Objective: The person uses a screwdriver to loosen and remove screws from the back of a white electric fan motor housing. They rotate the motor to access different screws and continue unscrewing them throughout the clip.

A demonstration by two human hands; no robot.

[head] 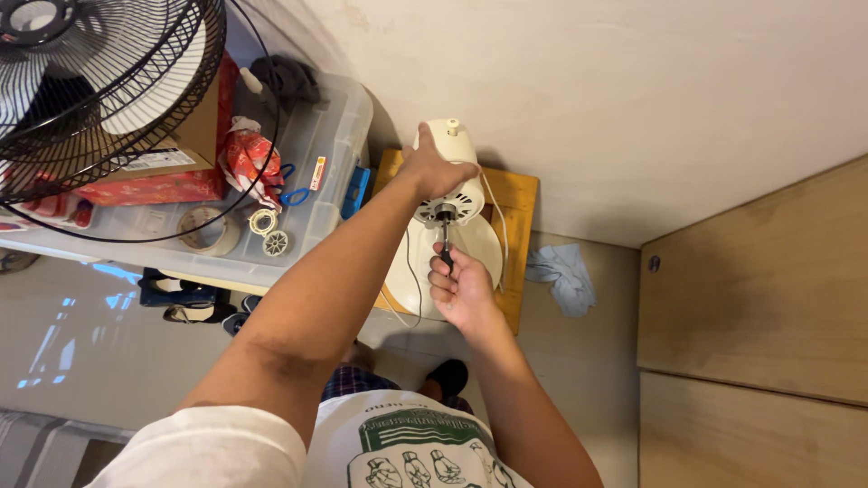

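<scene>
2 bare forearms, hands ungloved. White short-sleeved T-shirt point(271, 447), green printed panel point(420, 443) with white cartoon-like figures across the chest. Blue-and-red checked shorts point(353, 381) peeking below, dark footwear point(449, 375) beneath.

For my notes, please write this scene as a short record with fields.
left hand: grips the top of the cream plastic fan motor housing
right hand: holds a dark-handled screwdriver, tip at the housing's front
support: orange wooden stool
nearby: black wire fan guard over a clear plastic storage box; blue cloth on the floor

Fan body point(449, 194) on wooden stool point(519, 194)
</scene>
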